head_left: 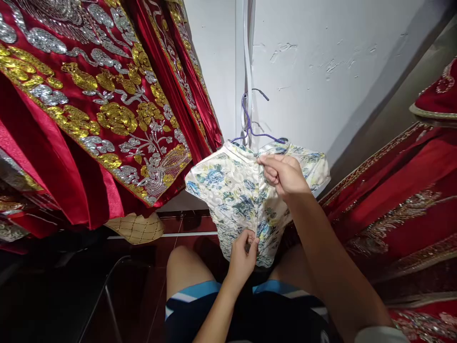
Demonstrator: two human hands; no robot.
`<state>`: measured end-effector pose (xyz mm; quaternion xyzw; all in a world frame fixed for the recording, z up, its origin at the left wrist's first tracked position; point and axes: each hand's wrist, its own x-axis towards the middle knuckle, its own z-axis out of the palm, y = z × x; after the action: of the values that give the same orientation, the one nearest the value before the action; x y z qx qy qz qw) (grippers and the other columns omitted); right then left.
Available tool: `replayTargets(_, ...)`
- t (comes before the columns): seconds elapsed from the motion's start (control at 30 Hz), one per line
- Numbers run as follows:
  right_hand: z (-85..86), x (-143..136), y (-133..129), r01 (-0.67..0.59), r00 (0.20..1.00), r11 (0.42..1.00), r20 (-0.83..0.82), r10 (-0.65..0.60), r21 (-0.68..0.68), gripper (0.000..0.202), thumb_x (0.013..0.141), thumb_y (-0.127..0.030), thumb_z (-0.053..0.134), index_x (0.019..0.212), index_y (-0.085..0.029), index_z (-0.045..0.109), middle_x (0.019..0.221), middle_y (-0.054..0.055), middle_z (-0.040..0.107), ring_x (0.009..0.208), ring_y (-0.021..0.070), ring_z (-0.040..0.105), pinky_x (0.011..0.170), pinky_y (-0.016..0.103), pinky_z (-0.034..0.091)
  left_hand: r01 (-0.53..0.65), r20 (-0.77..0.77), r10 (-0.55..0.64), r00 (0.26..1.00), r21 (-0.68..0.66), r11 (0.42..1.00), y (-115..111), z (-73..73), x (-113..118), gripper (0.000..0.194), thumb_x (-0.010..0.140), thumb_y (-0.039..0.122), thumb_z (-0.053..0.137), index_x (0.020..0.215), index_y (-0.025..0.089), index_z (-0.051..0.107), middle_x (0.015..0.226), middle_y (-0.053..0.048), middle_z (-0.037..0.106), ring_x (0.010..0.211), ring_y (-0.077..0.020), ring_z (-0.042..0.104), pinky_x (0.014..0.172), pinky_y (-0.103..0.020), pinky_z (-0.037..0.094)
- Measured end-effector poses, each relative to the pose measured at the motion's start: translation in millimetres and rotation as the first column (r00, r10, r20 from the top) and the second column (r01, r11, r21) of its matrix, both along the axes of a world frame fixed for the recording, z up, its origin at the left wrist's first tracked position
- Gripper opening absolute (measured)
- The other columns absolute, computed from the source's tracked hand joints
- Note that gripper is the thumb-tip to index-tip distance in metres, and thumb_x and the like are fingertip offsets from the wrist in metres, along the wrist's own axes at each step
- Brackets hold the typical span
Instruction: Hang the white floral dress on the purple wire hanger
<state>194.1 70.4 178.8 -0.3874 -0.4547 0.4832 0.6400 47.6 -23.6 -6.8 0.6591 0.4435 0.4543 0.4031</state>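
The floral garment (233, 193) hangs on the purple hanger (249, 127), directly below its hook. It is off-white with blue, yellow and green flowers, short sleeves and a vertical front edge. Your right hand (282, 174) pinches that edge near the collar, just under the hanger. Your left hand (244, 252) pinches it lower, farther below the hanger.
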Motion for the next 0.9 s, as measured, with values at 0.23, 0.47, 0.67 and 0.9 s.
replayTargets(0.23,-2.2,-13,-13,0.022,0.998,0.998,0.064,-0.026,0.058,0.022,0.077,-0.034,0.076,0.074,-0.015,0.067,0.046,-0.006,0.049,0.040,0.0051,0.038,0.038,0.018,0.028,0.125,-0.022,-0.124,0.992,0.021,0.992,32,37.2,-21,0.020,0.093,0.034,0.059,0.081,0.017,0.060,0.078,-0.002,0.061,0.078,-0.0167,0.056,0.074,-0.026,0.043)
replayTargets(0.47,-1.2,-17,-29,0.028,0.979,0.990,0.198,-0.055,0.137,0.019,0.083,-0.031,0.069,0.073,-0.017,0.064,0.045,-0.006,0.049,0.041,0.0069,0.042,0.042,0.019,0.030,0.029,-0.111,0.046,0.993,0.595,0.803,91,162.5,-29,0.035,0.099,0.031,0.052,0.133,0.022,0.056,0.103,-0.005,0.067,0.087,-0.0165,0.061,0.083,-0.031,0.048)
replayTargets(0.67,-17.4,-16,-13,0.105,0.958,0.980,0.247,-0.144,0.167,0.015,0.082,-0.029,0.066,0.073,-0.018,0.060,0.047,-0.006,0.050,0.041,0.0070,0.039,0.043,0.021,0.026,0.076,-0.289,0.259,0.922,0.788,0.611,103,193.9,-17,0.020,0.099,0.029,0.052,0.094,0.016,0.067,0.090,-0.005,0.069,0.087,-0.0187,0.061,0.086,-0.035,0.043)
replayTargets(0.9,-80.4,-21,-19,0.102,0.924,0.994,0.372,-0.085,-0.027,0.020,0.077,-0.025,0.062,0.059,-0.020,0.054,0.041,-0.007,0.047,0.040,0.0084,0.035,0.044,0.025,0.026,-0.445,0.450,0.210,0.868,0.518,0.730,100,205.6,-65,0.013,0.094,0.020,0.061,0.081,0.018,0.065,0.077,0.000,0.061,0.074,-0.0126,0.056,0.073,-0.025,0.044)
